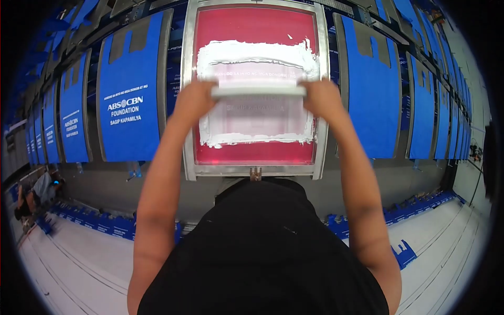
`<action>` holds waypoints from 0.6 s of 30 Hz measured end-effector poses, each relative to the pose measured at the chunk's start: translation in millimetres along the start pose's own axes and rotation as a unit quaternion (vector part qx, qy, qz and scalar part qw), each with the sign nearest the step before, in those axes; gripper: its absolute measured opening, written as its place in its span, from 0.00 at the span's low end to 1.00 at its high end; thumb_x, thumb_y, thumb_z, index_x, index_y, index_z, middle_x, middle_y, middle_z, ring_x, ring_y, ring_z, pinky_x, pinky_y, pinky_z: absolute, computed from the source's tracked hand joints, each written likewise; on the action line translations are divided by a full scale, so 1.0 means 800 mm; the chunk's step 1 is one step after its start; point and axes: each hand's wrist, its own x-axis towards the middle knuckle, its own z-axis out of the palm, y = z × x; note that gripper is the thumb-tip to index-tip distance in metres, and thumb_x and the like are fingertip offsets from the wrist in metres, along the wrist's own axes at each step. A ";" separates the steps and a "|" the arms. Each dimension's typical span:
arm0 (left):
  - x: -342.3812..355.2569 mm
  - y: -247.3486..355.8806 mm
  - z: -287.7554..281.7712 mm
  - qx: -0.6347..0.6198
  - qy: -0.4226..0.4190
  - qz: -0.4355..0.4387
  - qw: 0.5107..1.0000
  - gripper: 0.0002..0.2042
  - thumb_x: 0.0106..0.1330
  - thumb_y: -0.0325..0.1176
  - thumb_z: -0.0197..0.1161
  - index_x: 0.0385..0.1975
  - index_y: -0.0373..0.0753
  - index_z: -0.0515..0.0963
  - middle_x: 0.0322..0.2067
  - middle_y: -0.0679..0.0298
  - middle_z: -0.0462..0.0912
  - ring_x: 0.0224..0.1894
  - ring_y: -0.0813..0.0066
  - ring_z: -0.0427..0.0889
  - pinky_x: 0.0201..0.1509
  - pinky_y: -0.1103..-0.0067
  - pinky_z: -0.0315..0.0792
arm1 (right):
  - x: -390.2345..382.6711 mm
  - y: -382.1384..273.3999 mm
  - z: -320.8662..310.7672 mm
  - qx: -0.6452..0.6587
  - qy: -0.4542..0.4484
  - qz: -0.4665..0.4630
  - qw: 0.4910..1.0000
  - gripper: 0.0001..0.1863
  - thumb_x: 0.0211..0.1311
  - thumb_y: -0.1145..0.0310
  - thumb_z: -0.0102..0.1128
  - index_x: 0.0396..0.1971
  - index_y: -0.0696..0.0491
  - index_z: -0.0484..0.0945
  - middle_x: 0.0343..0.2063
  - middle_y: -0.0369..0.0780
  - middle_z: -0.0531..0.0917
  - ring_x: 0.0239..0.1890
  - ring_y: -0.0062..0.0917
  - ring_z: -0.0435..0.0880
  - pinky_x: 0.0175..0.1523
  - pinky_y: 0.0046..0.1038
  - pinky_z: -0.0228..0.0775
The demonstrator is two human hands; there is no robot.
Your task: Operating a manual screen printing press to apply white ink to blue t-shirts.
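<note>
Both of my hands grip a pale squeegee (258, 92) laid crosswise over a screen-printing frame. My left hand (198, 100) is closed round its left end, my right hand (322, 98) round its right end; both are slightly blurred. The frame (321, 126) has metal sides and a red-pink screen (252, 153). White ink (233, 50) lies thick in a band beyond the squeegee and along the sides and near edge of the middle area. Faint lettering shows through the thinly inked middle (257, 118). A small metal clip (255, 174) sits at the frame's near edge.
Blue bags on boards line the bench both ways; the left one (126, 139) bears white print, the right one (367, 105) shows none. More blue bags (107, 226) hang in a row behind me. Another person (29, 202) is at the far left. A blue bag (404, 254) lies at lower right.
</note>
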 end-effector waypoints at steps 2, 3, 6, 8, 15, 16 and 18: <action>-0.088 0.043 -0.001 -0.020 -0.070 -0.010 0.997 0.15 0.44 0.24 0.68 0.35 0.38 0.81 0.32 0.53 0.82 0.39 0.50 0.79 0.45 0.63 0.73 | -0.089 -0.015 0.018 0.014 -0.034 -0.020 0.999 0.19 0.42 0.75 0.58 0.38 0.46 0.83 0.28 0.43 0.84 0.39 0.37 0.83 0.68 0.44 0.55; -0.133 0.044 0.018 -0.046 -0.055 0.017 0.997 0.17 0.40 0.20 0.67 0.34 0.37 0.80 0.35 0.54 0.82 0.40 0.52 0.78 0.48 0.64 0.71 | -0.134 -0.023 0.044 0.038 -0.016 -0.032 0.999 0.21 0.39 0.77 0.60 0.39 0.47 0.82 0.31 0.43 0.84 0.40 0.37 0.82 0.68 0.46 0.55; -0.175 0.029 0.067 -0.050 0.017 0.072 0.996 0.19 0.39 0.20 0.67 0.37 0.37 0.79 0.37 0.54 0.81 0.42 0.55 0.78 0.50 0.65 0.70 | -0.143 -0.029 0.075 0.058 0.009 -0.039 0.997 0.23 0.35 0.79 0.62 0.39 0.48 0.82 0.35 0.42 0.84 0.42 0.36 0.81 0.68 0.48 0.54; -0.089 0.017 0.053 -0.019 -0.036 -0.005 0.999 0.19 0.40 0.23 0.68 0.37 0.39 0.81 0.36 0.53 0.81 0.42 0.54 0.79 0.49 0.65 0.72 | -0.088 -0.007 0.095 0.042 0.128 -0.063 0.989 0.22 0.36 0.78 0.62 0.39 0.49 0.82 0.34 0.41 0.84 0.41 0.36 0.82 0.68 0.48 0.55; 0.079 -0.021 -0.004 0.023 -0.031 -0.009 0.999 0.15 0.51 0.42 0.71 0.35 0.40 0.82 0.30 0.53 0.84 0.35 0.52 0.83 0.41 0.64 0.76 | 0.087 0.019 0.018 0.003 0.036 -0.027 0.999 0.18 0.41 0.71 0.59 0.38 0.45 0.82 0.31 0.42 0.85 0.35 0.38 0.85 0.41 0.39 0.75; 0.049 -0.012 -0.010 0.015 -0.028 -0.017 0.999 0.16 0.52 0.42 0.71 0.36 0.40 0.82 0.31 0.53 0.84 0.36 0.53 0.83 0.42 0.64 0.76 | 0.057 0.005 0.017 0.007 0.024 -0.006 1.000 0.18 0.41 0.72 0.59 0.38 0.45 0.82 0.31 0.42 0.85 0.36 0.37 0.85 0.45 0.38 0.75; -0.034 0.007 -0.010 0.001 -0.127 -0.061 0.990 0.21 0.47 0.36 0.73 0.43 0.40 0.81 0.40 0.53 0.83 0.44 0.55 0.81 0.48 0.66 0.74 | -0.027 -0.023 0.014 -0.004 -0.085 -0.005 0.996 0.24 0.42 0.74 0.59 0.45 0.45 0.82 0.33 0.44 0.85 0.44 0.39 0.81 0.60 0.42 0.66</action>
